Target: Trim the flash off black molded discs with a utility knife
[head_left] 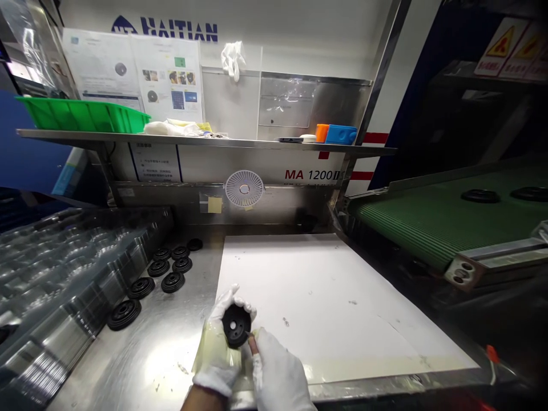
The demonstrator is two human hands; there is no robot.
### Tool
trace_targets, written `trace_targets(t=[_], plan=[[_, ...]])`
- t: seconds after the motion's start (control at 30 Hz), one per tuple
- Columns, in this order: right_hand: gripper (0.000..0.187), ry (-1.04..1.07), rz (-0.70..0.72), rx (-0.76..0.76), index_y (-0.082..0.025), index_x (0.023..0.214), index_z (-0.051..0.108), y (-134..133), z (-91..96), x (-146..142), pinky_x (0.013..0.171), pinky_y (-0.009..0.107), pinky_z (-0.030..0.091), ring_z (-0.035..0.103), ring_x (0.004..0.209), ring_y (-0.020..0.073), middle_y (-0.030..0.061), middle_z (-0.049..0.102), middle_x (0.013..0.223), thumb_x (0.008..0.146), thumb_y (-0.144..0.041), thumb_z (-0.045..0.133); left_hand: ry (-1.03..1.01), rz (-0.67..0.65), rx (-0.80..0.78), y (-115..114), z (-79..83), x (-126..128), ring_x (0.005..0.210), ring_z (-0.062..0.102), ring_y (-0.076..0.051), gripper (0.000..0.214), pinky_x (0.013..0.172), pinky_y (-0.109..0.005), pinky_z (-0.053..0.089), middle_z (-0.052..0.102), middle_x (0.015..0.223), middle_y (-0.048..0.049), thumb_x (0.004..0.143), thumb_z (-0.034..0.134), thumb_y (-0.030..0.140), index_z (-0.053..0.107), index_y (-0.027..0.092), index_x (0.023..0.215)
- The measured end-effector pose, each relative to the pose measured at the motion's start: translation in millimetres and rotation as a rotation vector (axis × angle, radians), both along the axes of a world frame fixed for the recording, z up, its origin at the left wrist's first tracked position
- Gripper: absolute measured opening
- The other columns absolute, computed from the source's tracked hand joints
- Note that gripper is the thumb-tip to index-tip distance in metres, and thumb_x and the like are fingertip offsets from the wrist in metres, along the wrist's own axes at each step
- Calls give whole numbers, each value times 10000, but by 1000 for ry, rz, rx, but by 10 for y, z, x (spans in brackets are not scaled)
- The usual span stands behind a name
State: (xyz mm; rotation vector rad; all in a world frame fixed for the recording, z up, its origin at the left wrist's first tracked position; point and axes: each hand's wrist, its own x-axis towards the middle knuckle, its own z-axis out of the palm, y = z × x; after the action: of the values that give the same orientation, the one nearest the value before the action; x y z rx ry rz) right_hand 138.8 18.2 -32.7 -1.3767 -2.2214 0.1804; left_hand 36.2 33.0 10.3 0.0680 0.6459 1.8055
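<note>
My left hand (218,348), in a white glove with a yellowish wrapping over the palm, is closed around a black round plastic part (237,326). The part is tilted with its hollow face toward me and has a central hole with smaller holes around it. My right hand (280,368), also gloved, is closed beside the lower right rim. A bare fingertip shows there against the edge; whatever lies in those fingers is hidden. Both hands are over the near left edge of a white sheet (317,297).
Several similar black parts (159,268) lie on the metal table at left, beside stacked clear plastic trays (77,285). A green conveyor belt (419,217) carries 2 black parts at right. Behind are a small fan (244,189) and a shelf (248,140) with a green bin (85,116).
</note>
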Motion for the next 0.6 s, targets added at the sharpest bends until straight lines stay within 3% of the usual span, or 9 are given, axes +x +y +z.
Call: trace_targets(t=[0.2,0.37,0.47,0.6], plan=[[193,-91,0,25,-254,806,535,-51,4,-79,489,298,229,617,566,166,-19,650,680,877,-214,360,-7,78,6,14,4,4,657,587,-117,261,726,-292,526,581,686,1,699,616,94,613,171,948],[224,50,42,-32,-263,869,546,-7,54,-3,527,285,278,632,637,175,-20,658,752,868,-214,328,31,-128,0,-14,-77,-89,718,617,-209,314,708,-431,530,631,798,-101,723,554,168,595,105,1027],[213,50,-2,-75,-273,854,545,-5,43,10,525,284,275,633,624,179,-30,654,722,865,-203,344,30,-85,17,-7,-74,-73,624,587,-156,274,702,-374,531,594,688,-46,712,581,141,603,107,983],[215,-1,-5,-22,-256,839,547,-71,-2,-59,511,296,249,629,595,178,-19,654,693,882,-215,339,11,27,-30,13,15,17,617,576,-115,182,696,-296,535,563,662,0,692,649,122,611,144,868]])
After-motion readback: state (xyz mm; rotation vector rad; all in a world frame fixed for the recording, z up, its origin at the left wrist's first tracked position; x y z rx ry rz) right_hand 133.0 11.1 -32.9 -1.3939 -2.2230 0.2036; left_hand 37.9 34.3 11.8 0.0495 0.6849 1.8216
